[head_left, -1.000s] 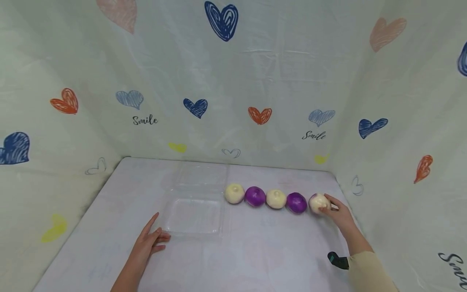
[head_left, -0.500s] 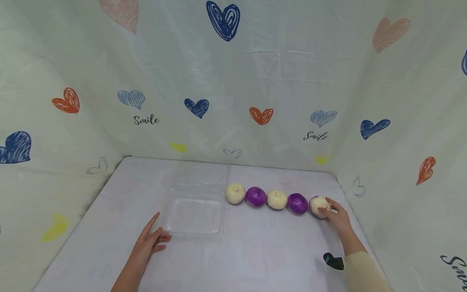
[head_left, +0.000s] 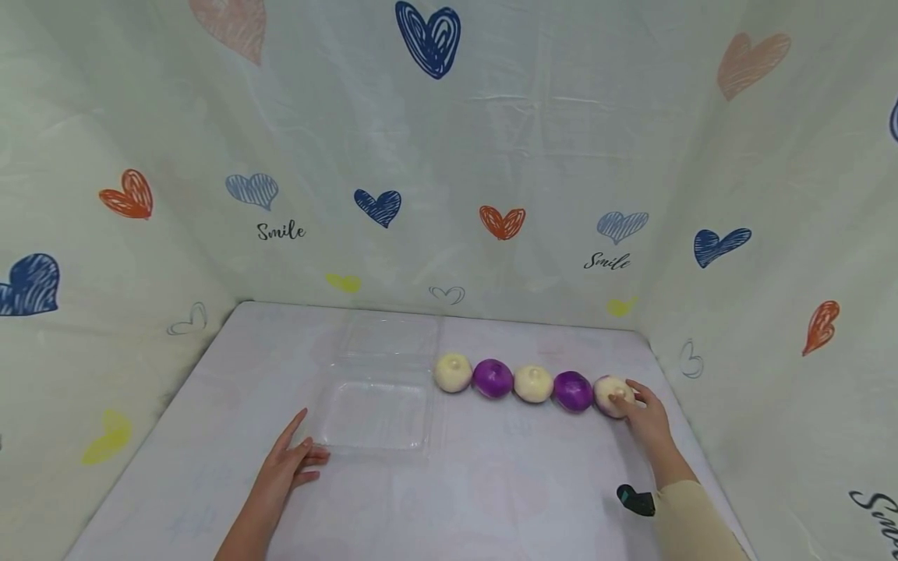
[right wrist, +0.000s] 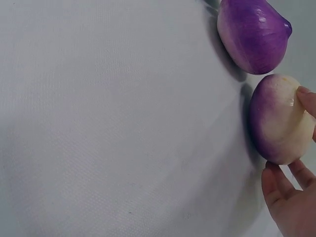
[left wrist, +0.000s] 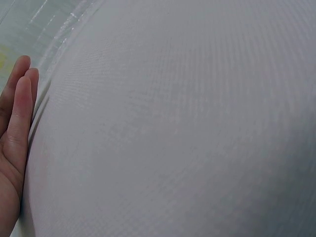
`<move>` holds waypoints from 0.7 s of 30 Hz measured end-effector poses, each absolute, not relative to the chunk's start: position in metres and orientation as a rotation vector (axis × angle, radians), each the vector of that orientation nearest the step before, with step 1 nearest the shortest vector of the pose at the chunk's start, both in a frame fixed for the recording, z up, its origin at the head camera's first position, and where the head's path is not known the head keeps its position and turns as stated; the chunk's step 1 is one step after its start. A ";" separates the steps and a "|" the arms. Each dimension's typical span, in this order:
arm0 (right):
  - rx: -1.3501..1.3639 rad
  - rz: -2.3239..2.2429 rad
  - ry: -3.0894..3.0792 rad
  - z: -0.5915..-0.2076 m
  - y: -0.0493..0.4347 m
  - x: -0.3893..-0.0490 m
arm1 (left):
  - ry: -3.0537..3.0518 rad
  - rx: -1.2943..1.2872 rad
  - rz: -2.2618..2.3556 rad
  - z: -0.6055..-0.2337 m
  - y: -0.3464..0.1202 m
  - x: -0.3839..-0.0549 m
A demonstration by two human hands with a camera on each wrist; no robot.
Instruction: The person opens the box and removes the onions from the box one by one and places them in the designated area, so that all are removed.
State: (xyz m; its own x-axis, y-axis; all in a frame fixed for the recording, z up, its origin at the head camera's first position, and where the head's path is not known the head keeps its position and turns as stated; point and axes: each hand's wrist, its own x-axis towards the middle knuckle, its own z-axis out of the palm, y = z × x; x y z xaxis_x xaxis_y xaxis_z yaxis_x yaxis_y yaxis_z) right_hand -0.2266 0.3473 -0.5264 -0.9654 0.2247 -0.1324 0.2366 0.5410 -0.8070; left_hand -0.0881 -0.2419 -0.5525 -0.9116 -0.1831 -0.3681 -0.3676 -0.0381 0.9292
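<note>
At the right end of a row in the head view sits a pale onion [head_left: 612, 396], and my right hand [head_left: 649, 425] grips it between thumb and fingers. The right wrist view shows this onion [right wrist: 279, 118] as white with a purple side, the thumb on its face and the fingertips at its lower edge. Beside it lies a purple onion [head_left: 573, 391] with a pointed tip. My left hand [head_left: 282, 460] rests on the table with fingers extended, at the near left corner of a clear plastic box [head_left: 375, 449]. In the left wrist view its fingers [left wrist: 20, 103] lie nearly straight.
Further left in the row are a pale onion [head_left: 533, 383], a purple onion [head_left: 493, 379] and another pale onion [head_left: 452, 372], close by the box. The box's lid [head_left: 389, 336] lies folded back behind it. A heart-print curtain [head_left: 547, 156] surrounds the white table [head_left: 505, 491].
My right hand has shifted slightly left with the pale onion, which now stands right up against the purple one. The left hand has stayed in place.
</note>
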 end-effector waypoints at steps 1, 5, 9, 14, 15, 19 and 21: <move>0.407 -1.432 2.751 -0.527 0.348 -0.227 | 2.081 -0.600 2.089 -0.553 -0.242 -0.088; 0.406 -1.409 2.762 -0.530 0.349 -0.229 | 2.072 -0.595 2.103 -0.553 -0.242 -0.089; 0.393 -1.394 2.761 -0.531 0.350 -0.228 | 2.075 -0.583 2.104 -0.552 -0.242 -0.088; 0.372 -1.405 2.748 -0.530 0.350 -0.228 | 2.084 -0.576 2.099 -0.551 -0.241 -0.088; 0.370 -1.410 2.746 -0.531 0.350 -0.228 | 2.086 -0.577 2.097 -0.551 -0.241 -0.088; 0.368 -1.405 2.756 -0.533 0.350 -0.230 | 2.090 -0.577 2.093 -0.550 -0.240 -0.089; 0.364 -1.390 2.771 -0.534 0.350 -0.230 | 2.091 -0.577 2.096 -0.550 -0.240 -0.089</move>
State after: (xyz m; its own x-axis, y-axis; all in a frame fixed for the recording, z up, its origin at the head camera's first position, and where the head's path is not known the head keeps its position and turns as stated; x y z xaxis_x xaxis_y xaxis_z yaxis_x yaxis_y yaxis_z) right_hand -0.2300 0.3504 -0.5342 -0.9725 0.1983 -0.1219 0.2163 0.5764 -0.7881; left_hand -0.0887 -0.2395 -0.5496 -0.9193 -0.1775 -0.3512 -0.3508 -0.0348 0.9358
